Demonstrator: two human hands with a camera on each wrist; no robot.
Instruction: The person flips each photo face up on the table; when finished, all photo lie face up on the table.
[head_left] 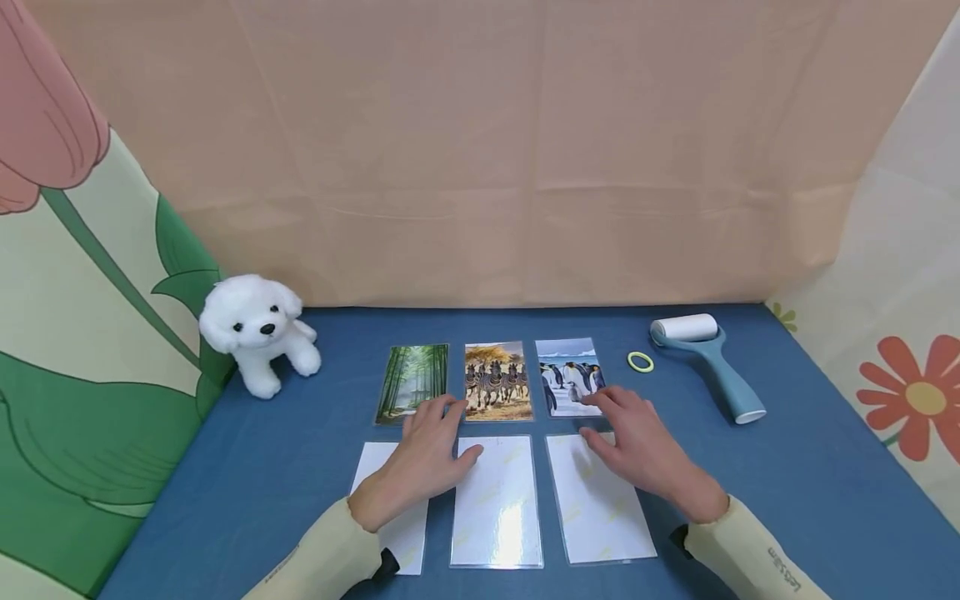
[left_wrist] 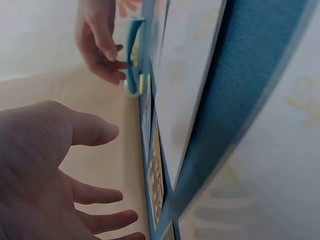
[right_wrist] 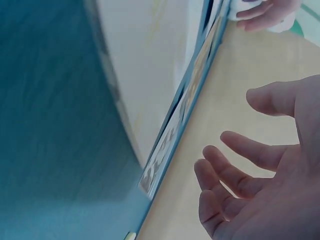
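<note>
Two rows of cards lie on a blue table. The far row shows a bamboo forest card (head_left: 411,379), a zebra card (head_left: 497,375) and a penguin card (head_left: 566,371). In the near row are three white card backs: a left one (head_left: 401,542), a middle one (head_left: 495,500) and a right one (head_left: 600,517). My left hand (head_left: 427,454) hovers above the left white card, fingertips near the forest card's lower edge. Over the right white card hangs my right hand (head_left: 641,442), its fingertips by the penguin card. Both hands hold nothing, fingers loosely spread.
A white plush dog (head_left: 258,333) sits at the back left. To the right of the penguin card lie a yellow-green ring (head_left: 640,362) and a blue-handled lint roller (head_left: 720,367). A beige backdrop (head_left: 525,167) stands behind the table (head_left: 300,467).
</note>
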